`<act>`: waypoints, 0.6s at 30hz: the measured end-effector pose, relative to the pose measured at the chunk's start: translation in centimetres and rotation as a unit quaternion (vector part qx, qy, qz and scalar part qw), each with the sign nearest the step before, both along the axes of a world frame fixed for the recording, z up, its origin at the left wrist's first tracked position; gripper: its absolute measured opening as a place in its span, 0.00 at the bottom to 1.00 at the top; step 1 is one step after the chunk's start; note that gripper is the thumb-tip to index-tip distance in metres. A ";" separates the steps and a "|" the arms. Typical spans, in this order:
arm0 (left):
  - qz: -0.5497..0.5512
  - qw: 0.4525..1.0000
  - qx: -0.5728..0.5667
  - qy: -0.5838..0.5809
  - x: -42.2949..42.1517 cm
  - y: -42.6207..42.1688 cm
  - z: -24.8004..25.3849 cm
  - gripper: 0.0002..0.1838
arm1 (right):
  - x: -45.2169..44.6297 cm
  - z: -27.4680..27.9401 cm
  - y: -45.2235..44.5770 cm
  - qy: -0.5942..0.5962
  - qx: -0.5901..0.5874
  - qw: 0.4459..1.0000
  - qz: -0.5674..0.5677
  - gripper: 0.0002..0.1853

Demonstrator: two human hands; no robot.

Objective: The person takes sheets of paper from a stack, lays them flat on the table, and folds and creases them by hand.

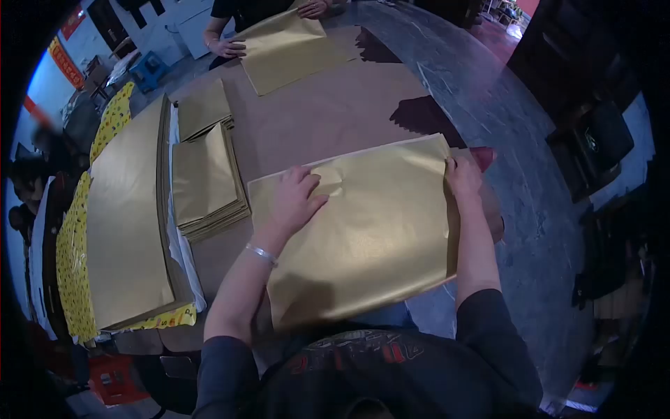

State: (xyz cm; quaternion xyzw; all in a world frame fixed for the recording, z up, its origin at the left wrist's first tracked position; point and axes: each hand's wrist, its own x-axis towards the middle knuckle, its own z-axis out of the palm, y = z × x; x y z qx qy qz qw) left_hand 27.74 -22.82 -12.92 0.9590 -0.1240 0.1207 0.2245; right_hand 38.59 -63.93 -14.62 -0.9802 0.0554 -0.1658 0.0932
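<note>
A large sheet of gold paper lies in front of me on the table, its right side curved as if folded over. My left hand rests on its upper left part, fingers spread, and a small dent shows in the paper beside the fingertips. At the upper right corner, my right hand is closed on the paper's edge, with the thumb near the top. Left of the sheet sits a stack of folded gold paper, with another folded gold pile just behind it.
A tall stack of large gold sheets stands at the left on yellow patterned wrapping. Across the brown-covered table, another person's hands hold a gold sheet. A red stool and a blue stool stand on the floor.
</note>
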 end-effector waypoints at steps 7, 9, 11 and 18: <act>-0.018 0.997 0.044 0.062 -0.5 -4.2 -1.9 0.31 | 1.1 -0.1 0.6 0.018 0.004 1.000 -0.003 0.17; -0.021 0.997 0.048 0.061 -0.6 -4.4 -1.6 0.31 | 0.9 0.4 0.9 0.054 0.006 0.998 -0.010 0.19; -0.023 0.995 0.057 0.080 -0.6 -5.1 -1.0 0.31 | 0.7 0.1 0.9 0.083 0.006 0.996 -0.014 0.20; -0.056 0.988 0.115 0.082 0.8 -7.7 -1.6 0.33 | 1.2 0.6 0.9 0.131 0.047 0.989 -0.042 0.21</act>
